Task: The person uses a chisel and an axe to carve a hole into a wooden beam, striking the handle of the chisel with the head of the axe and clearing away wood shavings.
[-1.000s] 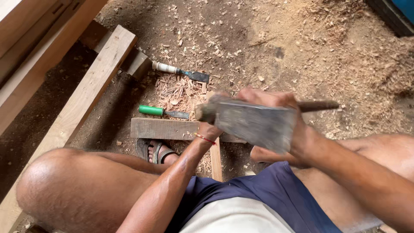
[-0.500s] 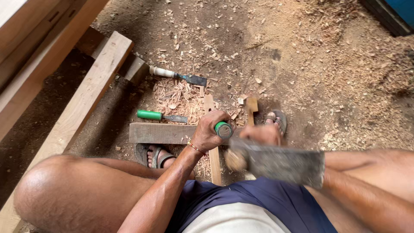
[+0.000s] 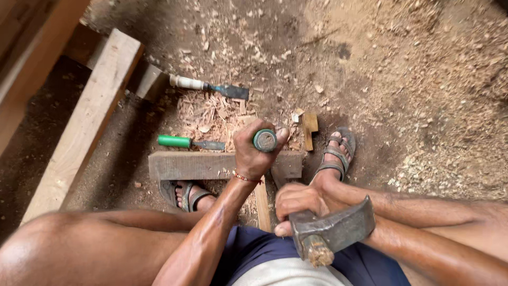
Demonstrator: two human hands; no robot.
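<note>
A: Hands, item one?
B: Left hand (image 3: 254, 153) fisted round an upright green-capped chisel (image 3: 264, 140) set on the weathered grey wooden plank (image 3: 196, 165). Right hand (image 3: 299, 204) clenched on a heavy grey iron axe-head hammer (image 3: 333, 230), just below-right.
A: Surroundings?
B: Left of the left hand, a green-handled chisel (image 3: 188, 142); beyond, a white-handled chisel (image 3: 206, 86). Sandalled foot (image 3: 333, 156) crowds the right; bare sawdust floor (image 3: 413, 79) beyond.

1. The left hand (image 3: 253, 153) was bare, with a thin red-and-gold thread bracelet (image 3: 244, 178) at the wrist.
2. The right hand (image 3: 297, 204) was bare too, no ring or band showing.
3. Both forearms were uncovered, with no sleeves in view.
4. Dark blue shorts (image 3: 248, 249) covered the lap, with a pale grey-white cloth (image 3: 288, 274) at the waist.
5. Both knees and shins were bare.
6. Each foot wore a grey strapped sandal (image 3: 334, 153), dusty and worn.
</note>
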